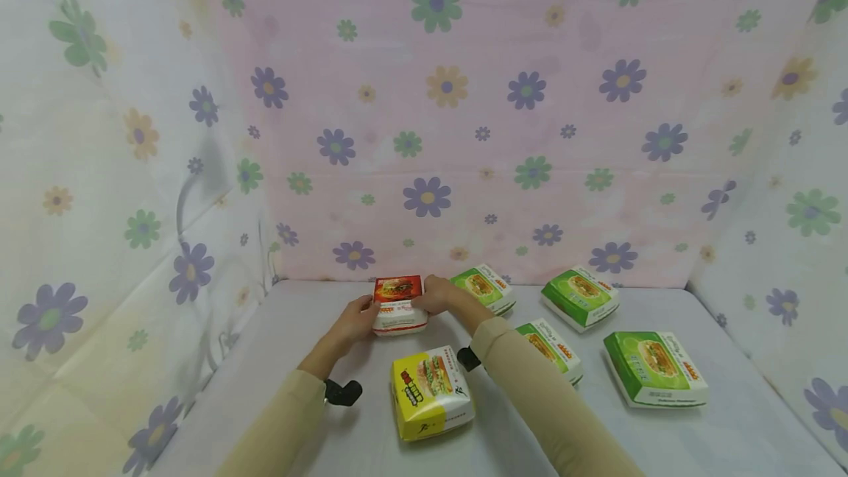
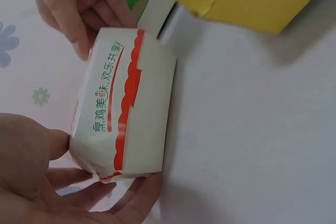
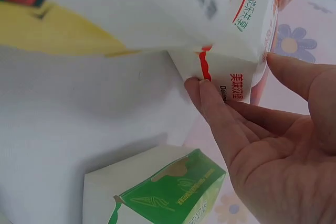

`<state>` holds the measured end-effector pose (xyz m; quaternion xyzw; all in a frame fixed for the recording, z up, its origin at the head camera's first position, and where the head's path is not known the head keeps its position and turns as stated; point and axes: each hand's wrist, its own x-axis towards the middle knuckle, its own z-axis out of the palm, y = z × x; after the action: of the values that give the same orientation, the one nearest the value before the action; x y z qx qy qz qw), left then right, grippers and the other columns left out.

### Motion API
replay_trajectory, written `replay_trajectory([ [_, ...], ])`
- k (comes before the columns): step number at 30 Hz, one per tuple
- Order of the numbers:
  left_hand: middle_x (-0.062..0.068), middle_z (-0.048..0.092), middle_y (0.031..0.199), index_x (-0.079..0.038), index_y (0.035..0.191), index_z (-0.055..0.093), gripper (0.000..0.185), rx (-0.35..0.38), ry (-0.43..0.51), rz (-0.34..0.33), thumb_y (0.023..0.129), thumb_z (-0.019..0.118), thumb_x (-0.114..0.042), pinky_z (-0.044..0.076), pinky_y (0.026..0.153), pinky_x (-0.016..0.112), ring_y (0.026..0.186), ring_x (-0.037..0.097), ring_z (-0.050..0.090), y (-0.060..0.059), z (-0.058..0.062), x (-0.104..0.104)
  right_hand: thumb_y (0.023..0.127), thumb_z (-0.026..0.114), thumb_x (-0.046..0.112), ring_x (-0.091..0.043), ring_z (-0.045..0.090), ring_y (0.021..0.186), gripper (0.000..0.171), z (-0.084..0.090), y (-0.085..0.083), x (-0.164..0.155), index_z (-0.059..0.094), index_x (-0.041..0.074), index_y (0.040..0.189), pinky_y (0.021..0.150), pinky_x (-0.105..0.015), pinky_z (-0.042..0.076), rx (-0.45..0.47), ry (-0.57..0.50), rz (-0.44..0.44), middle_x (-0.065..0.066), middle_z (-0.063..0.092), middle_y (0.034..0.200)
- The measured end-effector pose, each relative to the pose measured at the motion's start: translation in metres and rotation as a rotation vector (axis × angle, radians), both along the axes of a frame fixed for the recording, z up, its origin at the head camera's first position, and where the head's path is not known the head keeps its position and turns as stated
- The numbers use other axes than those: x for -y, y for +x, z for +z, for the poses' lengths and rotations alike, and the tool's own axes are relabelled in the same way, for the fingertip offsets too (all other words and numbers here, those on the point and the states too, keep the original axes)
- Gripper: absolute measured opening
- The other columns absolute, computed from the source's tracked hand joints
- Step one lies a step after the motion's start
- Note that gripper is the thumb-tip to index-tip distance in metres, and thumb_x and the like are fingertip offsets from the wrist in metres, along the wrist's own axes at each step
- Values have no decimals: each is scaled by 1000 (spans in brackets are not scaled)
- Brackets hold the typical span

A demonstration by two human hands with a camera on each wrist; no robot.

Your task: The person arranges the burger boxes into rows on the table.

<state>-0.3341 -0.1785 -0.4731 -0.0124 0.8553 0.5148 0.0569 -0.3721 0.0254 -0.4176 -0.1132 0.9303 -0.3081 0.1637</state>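
Note:
A red and white burger box (image 1: pixel 400 306) is near the back of the table, left of the middle. My left hand (image 1: pixel 355 321) holds its left side, with the thumb near the top edge and the fingers along the side and lower edge in the left wrist view. On the opposite side, my right hand (image 1: pixel 437 296) grips the box, its fingertips (image 3: pixel 206 88) against the side wall and the thumb at the top edge. Closer to me, between the forearms, stands a yellow and white burger box (image 1: pixel 432 393), touched by neither hand.
Several green and white burger boxes stand to the right: one beside my right hand (image 1: pixel 482 288), one partly behind my right sleeve (image 1: pixel 551 348), one at the back right (image 1: pixel 581 296) and one at the front right (image 1: pixel 654 368). Flowered cloth (image 1: pixel 477 168) hangs behind the white table (image 1: pixel 530 447).

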Motion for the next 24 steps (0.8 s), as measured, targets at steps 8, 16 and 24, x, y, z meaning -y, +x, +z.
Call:
replay_trajectory([
  [8, 30, 40, 155, 8, 155, 32, 55, 5, 14, -9, 111, 39, -24, 30, 119, 58, 144, 43, 37, -17, 4, 3, 97, 71, 16, -28, 71, 86, 42, 0, 5, 5, 53, -9, 124, 83, -42, 62, 50, -119, -73, -18, 64, 101],
  [16, 30, 44, 152, 8, 154, 34, 55, 12, 20, -2, 110, 40, -24, 32, 118, 58, 141, 42, 41, -18, 2, 2, 97, 71, 16, -25, 70, 83, 41, -1, 4, 3, 53, -8, 124, 83, -40, 62, 54, -125, -83, -16, 63, 100],
  [24, 29, 47, 148, 9, 155, 31, 54, 12, 55, -3, 111, 38, -22, 41, 112, 55, 132, 38, 50, -20, -1, 3, 96, 70, 15, -26, 69, 84, 33, 0, 3, 4, 58, -7, 117, 85, -42, 61, 31, -120, -81, -13, 66, 93],
])
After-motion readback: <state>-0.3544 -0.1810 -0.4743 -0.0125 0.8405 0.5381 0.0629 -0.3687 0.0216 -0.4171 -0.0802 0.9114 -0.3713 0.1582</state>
